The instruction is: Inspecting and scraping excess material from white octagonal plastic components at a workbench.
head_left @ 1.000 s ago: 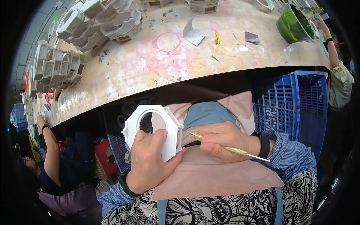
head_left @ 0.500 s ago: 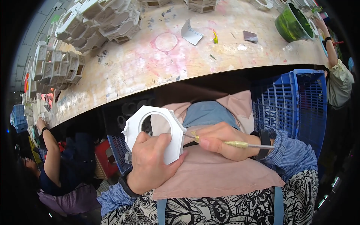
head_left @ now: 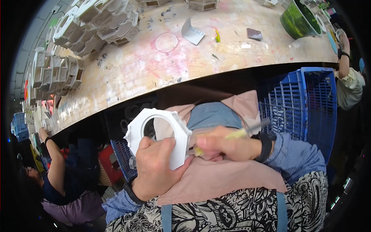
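Note:
My left hand (head_left: 156,166) grips a white octagonal frame (head_left: 179,145) with a round opening, its thumb and fingers around the lower rim. The frame stands tilted above my lap, and a small raised ornament juts from its left edge. Close by on the right, my right hand (head_left: 220,145) is closed around a thin tool (head_left: 235,134) with a yellowish wrapped handle and a grey rod end. Motion smears that hand and the tool. Its working tip is at the frame's right edge, too blurred to tell whether it touches.
Stacks of pale frames (head_left: 112,27) stand on the paint-stained table (head_left: 127,77) at the far left. A green-stained tub (head_left: 297,21) sits far right, a folded paper (head_left: 192,33) mid-table. Blue crates (head_left: 284,100) flank my lap. Other people work at left (head_left: 58,170) and right (head_left: 348,89).
My right hand has shifted slightly left and turned, so the tool's rear end now points further up. The frame stays in my left hand, tilted slightly differently.

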The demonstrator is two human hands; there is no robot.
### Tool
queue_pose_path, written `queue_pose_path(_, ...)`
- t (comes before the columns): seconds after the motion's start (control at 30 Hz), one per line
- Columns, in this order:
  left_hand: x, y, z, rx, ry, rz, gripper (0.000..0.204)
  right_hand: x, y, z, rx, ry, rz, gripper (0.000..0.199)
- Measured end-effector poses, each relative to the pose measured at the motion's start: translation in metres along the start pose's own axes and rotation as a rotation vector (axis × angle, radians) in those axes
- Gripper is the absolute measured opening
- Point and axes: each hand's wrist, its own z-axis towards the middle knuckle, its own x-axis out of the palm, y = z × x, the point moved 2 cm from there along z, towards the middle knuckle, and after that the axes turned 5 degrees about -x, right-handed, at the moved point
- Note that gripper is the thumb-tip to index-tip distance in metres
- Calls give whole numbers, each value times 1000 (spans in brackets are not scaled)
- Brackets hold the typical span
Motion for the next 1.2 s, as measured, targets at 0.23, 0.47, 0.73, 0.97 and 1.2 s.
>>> queue_pose_path(0.23,-1,4,-5,-150,-30,28,41,5,16,-8,-469,-104,-529,47)
queue_pose_path(0.47,-2,4,-4,-153,-29,8,40,0,16,-6,-464,-98,-533,45)
queue_pose_path(0.73,-1,5,-8,-134,-27,9,39,6,23,-4,-417,-53,-532,49)
queue_pose_path(0.97,-1,5,-11,-61,-43,16,42,-3,7,-1,-206,-59,-303,50)
queue_pose_path(1.2,0,4,-15,-55,-20,-12,43,2,2,-2,-168,-97,-235,52)
